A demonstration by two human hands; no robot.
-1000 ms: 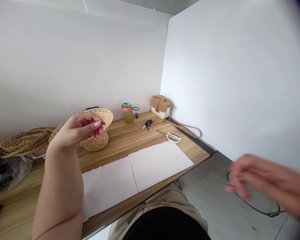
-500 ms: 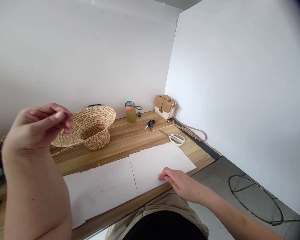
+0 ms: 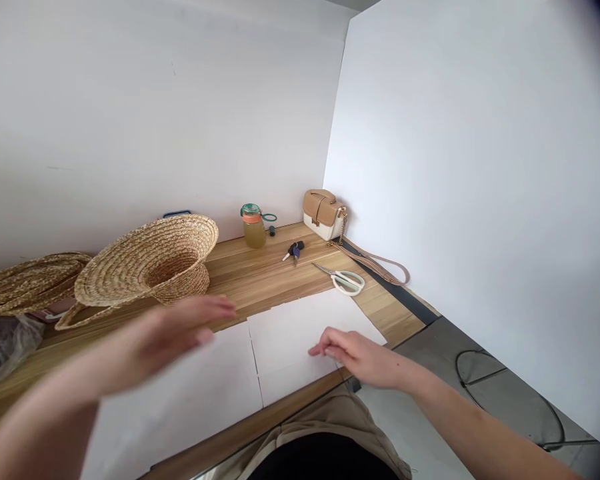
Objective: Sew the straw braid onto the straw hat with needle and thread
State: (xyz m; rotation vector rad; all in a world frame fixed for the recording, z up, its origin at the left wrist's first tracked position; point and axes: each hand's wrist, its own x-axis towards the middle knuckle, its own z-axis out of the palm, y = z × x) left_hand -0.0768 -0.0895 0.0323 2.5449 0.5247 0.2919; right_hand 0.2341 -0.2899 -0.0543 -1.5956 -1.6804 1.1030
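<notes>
Over the white sheets (image 3: 285, 350), my left hand (image 3: 175, 333) hangs in the air with its fingers stretched out, smeared by motion. No object shows in it. Low above the right-hand sheet, near the table's front edge, my right hand (image 3: 350, 353) is closed, fingers curled and thumb pressed in. Whatever it holds is too small to make out; a faint thin line shows under its fingers. A woven straw hat (image 3: 145, 260) lies crown down behind my left hand. Scissors with white handles (image 3: 347, 281) rest beyond the sheets.
Coiled straw braid (image 3: 35, 280) and a plastic bag (image 3: 13, 347) are at the left. Toward the back wall stand a jar of yellowish drink (image 3: 255, 233), keys (image 3: 295, 251) and a tan-and-white handbag (image 3: 324, 217) with its strap trailing right. A wire frame (image 3: 510, 393) is below, right.
My left hand has come down and right from its raised pinch, its fingers now stretched. My right hand stays near the same spot. The view has shifted, showing more of the straw braid.
</notes>
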